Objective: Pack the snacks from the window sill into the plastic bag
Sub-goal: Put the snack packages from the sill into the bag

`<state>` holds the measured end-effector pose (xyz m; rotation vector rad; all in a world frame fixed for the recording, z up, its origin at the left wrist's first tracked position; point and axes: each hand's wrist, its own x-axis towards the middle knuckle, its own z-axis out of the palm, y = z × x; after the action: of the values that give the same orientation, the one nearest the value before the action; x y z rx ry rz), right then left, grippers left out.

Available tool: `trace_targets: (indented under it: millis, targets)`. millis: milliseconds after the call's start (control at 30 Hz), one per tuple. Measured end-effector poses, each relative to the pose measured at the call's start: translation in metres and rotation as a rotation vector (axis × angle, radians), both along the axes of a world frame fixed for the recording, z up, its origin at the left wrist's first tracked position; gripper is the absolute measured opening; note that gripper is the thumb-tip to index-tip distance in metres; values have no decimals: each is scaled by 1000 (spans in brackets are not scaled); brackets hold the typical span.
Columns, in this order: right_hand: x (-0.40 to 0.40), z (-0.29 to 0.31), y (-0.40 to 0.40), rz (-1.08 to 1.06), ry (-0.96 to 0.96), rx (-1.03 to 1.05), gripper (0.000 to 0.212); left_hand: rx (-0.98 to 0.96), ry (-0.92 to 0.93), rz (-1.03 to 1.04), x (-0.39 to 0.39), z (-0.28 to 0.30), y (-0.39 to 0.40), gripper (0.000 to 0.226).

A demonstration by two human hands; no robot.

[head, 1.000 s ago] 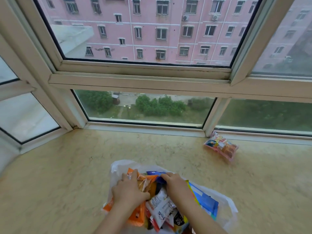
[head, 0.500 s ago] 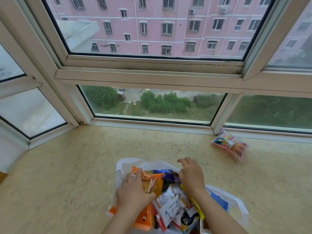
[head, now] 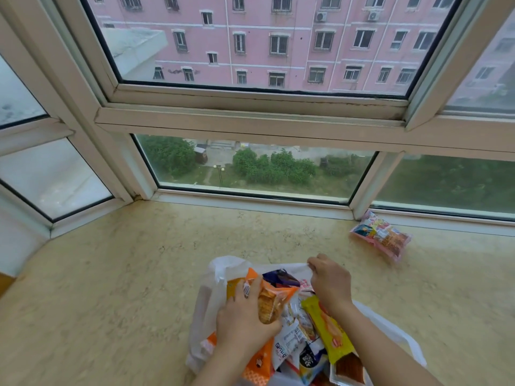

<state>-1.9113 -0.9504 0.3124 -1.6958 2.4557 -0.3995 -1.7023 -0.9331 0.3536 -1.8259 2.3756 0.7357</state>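
left hand (head: 245, 319) grips orange packet (head: 274, 298) pointing away; right hand (head: 330, 282) fingers pinch plastic bag (head: 220, 274) rim.

Snack packet (head: 380, 234) lies on sill (head: 111, 274), right behind bag (head: 206, 302).

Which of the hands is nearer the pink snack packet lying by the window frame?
Right. The right hand pinches the white plastic bag's rim, nearer the pink snack packet. The left hand grips an orange snack pack, farther away.
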Motion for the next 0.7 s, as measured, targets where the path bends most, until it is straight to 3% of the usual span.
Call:
trace_targets:
  millis: [133,333,467,633,700]
  targets:
    - [-4,9,15,-108,-159,-112,21,-38,21,-32,-18,-7,-2,94]
    - [-5,3,34,-21,-324,70,25,-14,-6,-77,-35,-14,-10,95]
    - [-13,4,49,-37,-399,38,28,-5,-11,-83,-34,-17,-10,94]
    - [-34,5,66,81,-49,243,48,13,-22,-152,-38,-10,-3,94]
    - [-39,1,67,82,131,348,37,1,-20,-215,-42,-9,1,91]
